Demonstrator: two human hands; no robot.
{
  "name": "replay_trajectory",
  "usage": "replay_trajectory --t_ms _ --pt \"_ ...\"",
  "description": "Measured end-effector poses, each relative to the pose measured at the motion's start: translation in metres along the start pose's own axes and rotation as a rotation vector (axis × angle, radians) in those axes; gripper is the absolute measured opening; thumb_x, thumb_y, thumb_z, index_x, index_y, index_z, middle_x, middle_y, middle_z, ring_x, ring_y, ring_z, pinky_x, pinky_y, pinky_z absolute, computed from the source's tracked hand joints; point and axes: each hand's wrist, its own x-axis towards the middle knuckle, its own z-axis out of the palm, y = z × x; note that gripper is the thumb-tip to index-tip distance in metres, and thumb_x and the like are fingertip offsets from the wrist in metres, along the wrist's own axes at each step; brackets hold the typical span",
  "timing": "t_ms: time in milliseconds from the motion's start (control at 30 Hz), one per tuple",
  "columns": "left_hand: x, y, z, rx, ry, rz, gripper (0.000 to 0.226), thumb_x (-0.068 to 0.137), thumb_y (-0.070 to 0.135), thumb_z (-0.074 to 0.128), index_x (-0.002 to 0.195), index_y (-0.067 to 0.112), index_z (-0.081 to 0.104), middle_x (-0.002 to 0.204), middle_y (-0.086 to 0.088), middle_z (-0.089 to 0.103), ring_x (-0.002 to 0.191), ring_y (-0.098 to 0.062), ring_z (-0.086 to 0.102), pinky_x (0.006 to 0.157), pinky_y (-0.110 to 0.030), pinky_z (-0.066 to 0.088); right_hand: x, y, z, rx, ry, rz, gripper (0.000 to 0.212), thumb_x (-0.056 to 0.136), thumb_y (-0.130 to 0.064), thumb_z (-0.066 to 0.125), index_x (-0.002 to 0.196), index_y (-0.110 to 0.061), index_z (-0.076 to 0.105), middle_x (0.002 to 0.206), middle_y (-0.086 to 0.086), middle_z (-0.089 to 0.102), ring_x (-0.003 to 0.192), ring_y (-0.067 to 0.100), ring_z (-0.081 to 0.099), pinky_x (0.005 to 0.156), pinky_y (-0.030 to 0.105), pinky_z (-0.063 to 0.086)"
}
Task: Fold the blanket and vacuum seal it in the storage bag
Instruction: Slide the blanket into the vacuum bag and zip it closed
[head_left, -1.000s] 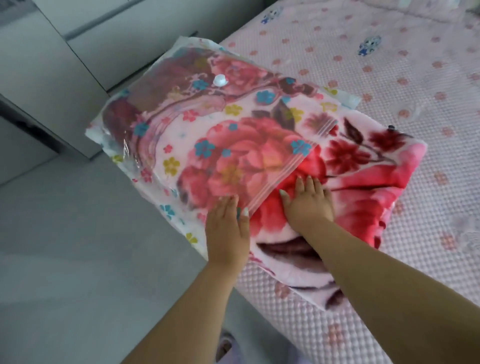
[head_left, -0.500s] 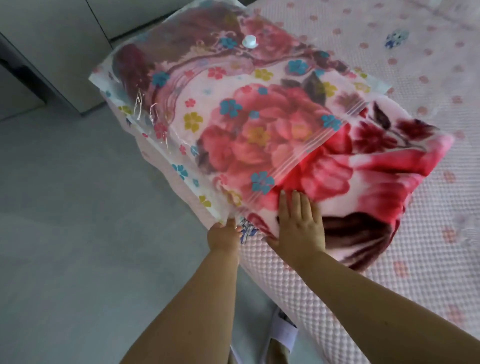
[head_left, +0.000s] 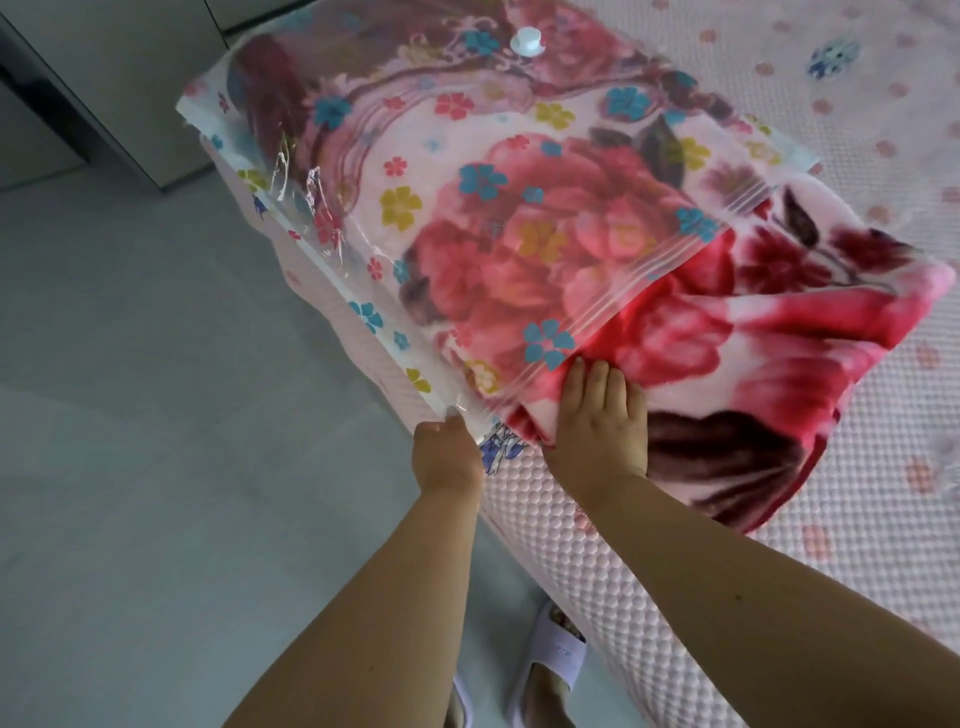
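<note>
A folded pink blanket (head_left: 779, 332) with big red flowers lies on the bed, most of it inside a clear storage bag (head_left: 415, 156) printed with small flowers. Its right end sticks out past the bag's zip strip (head_left: 670, 260). A white valve (head_left: 528, 40) sits on the bag's far part. My left hand (head_left: 448, 457) pinches the bag's near corner at the bed's edge. My right hand (head_left: 600, 421) lies flat, fingers together, pressing on the blanket's near edge just outside the bag's mouth.
The bed (head_left: 857, 104) has a pink quilted cover with dots and stretches right and away. Grey floor (head_left: 130, 467) lies to the left, with a grey cabinet (head_left: 104, 78) at the top left. My feet in white slippers (head_left: 550, 660) stand by the bed.
My left hand has left the top of the bag and taken hold of its near corner at the bed's edge. My right hand stays pressed on the blanket. The view has moved closer.
</note>
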Motion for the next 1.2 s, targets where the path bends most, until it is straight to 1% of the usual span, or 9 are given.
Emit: replay_trajectory --t_ms 167,267,433,567,700,800,967,1100,1200 --pt "-0.013 -0.011 -0.011 -0.032 -0.022 0.086 0.042 0.1 0.038 0.047 0.072 0.006 0.049 0.057 -0.002 0.05 0.05 -0.019 0.048 0.056 -0.03 0.046 0.001 -0.001 0.001 -0.003 -0.007 -0.007 0.094 0.05 -0.038 0.08 0.127 0.009 0.052 0.116 0.03 0.057 0.105 0.042 0.056 0.092 0.05 0.045" --pt "-0.012 -0.012 -0.01 0.066 0.002 0.177 0.045 0.1 0.039 0.045 0.063 0.012 0.047 0.057 -0.003 0.049 0.057 -0.023 0.046 0.062 -0.039 0.045 0.0 -0.002 0.001 -0.012 0.0 -0.012 0.093 0.052 -0.038 0.079 0.127 0.009 0.051 0.116 0.03 0.057 0.105 0.041 0.056 0.092 0.049 0.044" --pt "-0.015 -0.004 -0.009 0.022 0.048 0.182 0.045 0.099 0.023 0.045 0.057 0.014 0.035 0.055 0.0 0.037 0.056 -0.019 0.033 0.058 -0.032 0.033 0.0 -0.002 0.001 -0.028 0.012 -0.015 0.095 0.052 -0.043 0.077 0.128 0.007 0.049 0.116 0.028 0.056 0.105 0.039 0.054 0.093 0.049 0.035" --pt "-0.026 -0.005 -0.004 -0.163 -0.016 0.078 0.04 0.102 0.031 0.043 0.067 0.012 0.04 0.055 0.0 0.041 0.05 -0.014 0.035 0.05 -0.027 0.035 0.0 -0.002 0.0 -0.029 -0.01 -0.009 0.098 0.051 -0.043 0.079 0.129 0.007 0.048 0.119 0.029 0.056 0.107 0.04 0.053 0.094 0.049 0.034" --pt "-0.014 -0.015 -0.002 0.086 -0.009 0.184 0.05 0.088 0.06 0.044 0.064 0.016 0.042 0.064 -0.007 0.054 0.061 -0.025 0.048 0.067 -0.048 0.051 -0.001 -0.003 0.004 -0.018 0.046 0.011 0.106 0.055 -0.057 0.078 0.132 0.007 0.044 0.12 0.028 0.055 0.11 0.04 0.051 0.097 0.05 0.032" --pt "-0.016 -0.012 -0.002 0.026 -0.005 0.184 0.051 0.096 0.045 0.049 0.058 0.014 0.036 0.057 -0.005 0.044 0.056 -0.022 0.038 0.057 -0.04 0.041 -0.001 -0.005 0.004 -0.006 0.044 0.021 0.11 0.059 -0.065 0.075 0.134 0.008 0.039 0.121 0.029 0.056 0.111 0.041 0.053 0.098 0.049 0.033" --pt "-0.022 -0.011 0.0 -0.135 -0.013 0.184 0.05 0.1 0.032 0.048 0.058 0.016 0.026 0.055 0.002 0.026 0.052 -0.013 0.022 0.049 -0.026 0.022 0.03 0.002 -0.022 0.0 -0.065 -0.059 0.066 0.05 -0.038 0.085 0.099 -0.001 0.062 0.086 0.014 0.064 0.078 0.029 0.062 0.071 0.033 0.05" --pt "-0.024 -0.01 0.0 -0.173 -0.05 0.204 0.049 0.1 0.033 0.048 0.058 0.016 0.028 0.054 0.002 0.028 0.053 -0.014 0.022 0.05 -0.027 0.022 0.062 0.02 -0.047 0.241 -0.22 -0.151 0.023 0.08 -0.019 0.062 0.099 -0.007 0.066 0.104 0.011 0.068 0.101 0.031 0.062 0.082 0.031 0.044" --pt "-0.025 -0.009 -0.002 -0.188 -0.077 0.208 0.049 0.1 0.033 0.048 0.059 0.015 0.029 0.054 0.001 0.028 0.052 -0.014 0.023 0.049 -0.026 0.022 0.065 0.029 -0.055 0.414 -0.175 -0.094 0.025 0.078 -0.021 0.054 0.085 -0.004 0.071 0.092 0.018 0.072 0.093 0.036 0.065 0.078 0.032 0.045"
